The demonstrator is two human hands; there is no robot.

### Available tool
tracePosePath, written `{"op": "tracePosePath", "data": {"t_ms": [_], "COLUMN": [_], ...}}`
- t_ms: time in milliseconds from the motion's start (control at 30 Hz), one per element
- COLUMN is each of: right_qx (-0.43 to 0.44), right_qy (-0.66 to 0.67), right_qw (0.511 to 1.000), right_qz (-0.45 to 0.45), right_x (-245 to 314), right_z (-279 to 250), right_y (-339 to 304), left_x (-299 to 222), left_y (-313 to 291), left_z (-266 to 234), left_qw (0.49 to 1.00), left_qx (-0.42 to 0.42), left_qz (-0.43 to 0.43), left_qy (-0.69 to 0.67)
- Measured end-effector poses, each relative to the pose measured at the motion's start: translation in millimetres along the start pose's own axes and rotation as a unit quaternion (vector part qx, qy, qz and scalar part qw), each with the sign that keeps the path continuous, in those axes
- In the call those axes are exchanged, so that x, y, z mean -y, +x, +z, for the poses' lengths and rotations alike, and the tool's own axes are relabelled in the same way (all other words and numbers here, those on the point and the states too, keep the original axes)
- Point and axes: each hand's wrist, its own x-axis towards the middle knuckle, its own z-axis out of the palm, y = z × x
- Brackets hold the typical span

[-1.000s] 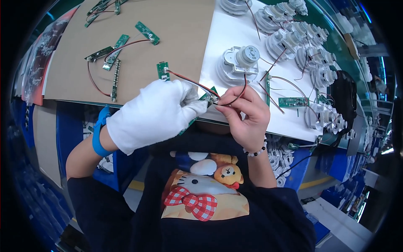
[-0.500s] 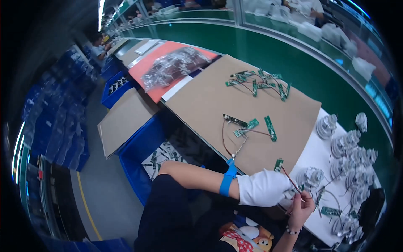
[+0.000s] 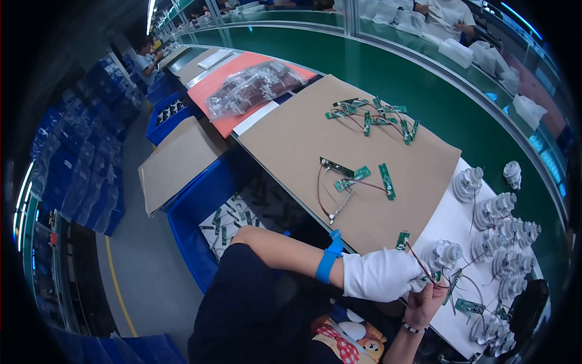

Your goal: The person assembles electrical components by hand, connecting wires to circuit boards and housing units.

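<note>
My left hand, in a white glove with a blue wrist strap above it, is closed at the table's near edge; what its fingers hold is hidden. Close against it, my bare right hand pinches a thin red-and-black wire. That wire runs up to a small green circuit board beside the glove. Just beyond the fingertips stands a white round part. Another green board lies to the right of my right hand.
Several wired boards lie on the brown cardboard, in a far cluster and a nearer group. More white round parts crowd the right. A blue bin with boards stands left, below the table. Bagged parts lie beyond.
My right hand has shifted slightly left and down, its fingers nearer the glove. The wire stays in its pinch. The view has moved a little.
</note>
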Motion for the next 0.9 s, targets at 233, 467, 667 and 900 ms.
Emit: {"op": "tracePosePath", "data": {"t_ms": [233, 467, 667, 900], "right_qx": [0.115, 0.051, 0.097, 0.174], "right_qy": [-0.315, -0.567, -0.641, -0.365], "right_qw": [0.935, 0.796, 0.761, 0.912], "right_qz": [0.113, -0.205, -0.041, 0.062], "right_x": [61, 81, 83, 71], "right_z": [-21, -18, -11, -8], "right_y": [8, 78, 107, 146], "left_x": [-11, 0, -11, -11], "left_y": [-6, -6, -7, -3], "left_z": [-17, -20, -12, -13], "left_qw": [1.000, 0.983, 0.983, 0.987], "left_qx": [0.001, 0.039, 0.023, 0.017], "left_qz": [-0.031, -0.177, -0.177, -0.151], "left_qy": [0.003, -0.017, -0.040, -0.045]}}
